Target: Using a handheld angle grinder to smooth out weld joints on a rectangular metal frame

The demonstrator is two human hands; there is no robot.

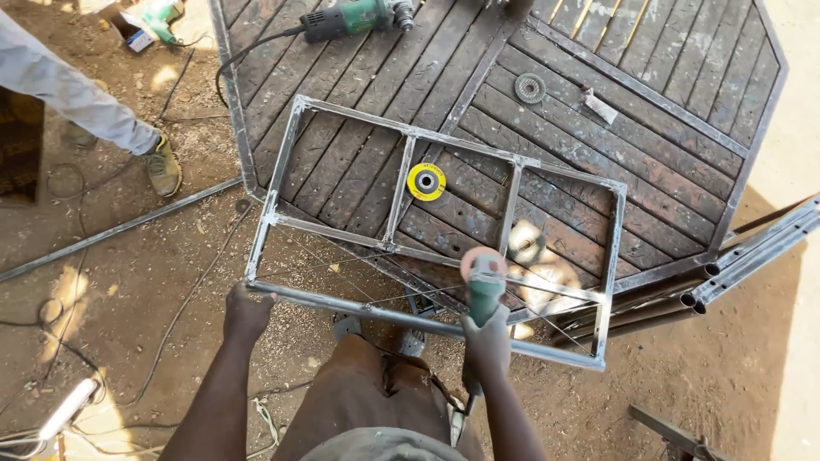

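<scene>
You are standing outdoors on bare, sunlit dirt strewn with sawdust, loose cables and scrap, looking down at a rectangular steel frame (pixel 444 248) that lies half on a large octagonal work platform (pixel 649 128) of dark, weathered planks edged in metal and half out over the ground toward you. Your left hand (pixel 246 312) is closed around the frame's near rail, close to its left corner. Your right hand (pixel 487 337) is wrapped tightly round the body of a green angle grinder (pixel 484 282), whose disc sits at the near rail, just right of the frame's middle; thin streaks of sparks fan out low across the frame from there. Inside the frame's middle bay, on the planks, rests a yellow grinding disc (pixel 426 182). Farther back on the platform lie a second green angle grinder (pixel 354 17) with its black cord trailing off the edge, a grey wheel (pixel 530 88) and a small pale scrap. To your right, a bundle of metal tubes (pixel 752 256) rests slanting against the platform's edge. At upper left another person's trouser leg (pixel 73 94) and worn shoe (pixel 162 165) stand on the dirt, beside a long steel bar (pixel 120 229) lying on the ground.
</scene>
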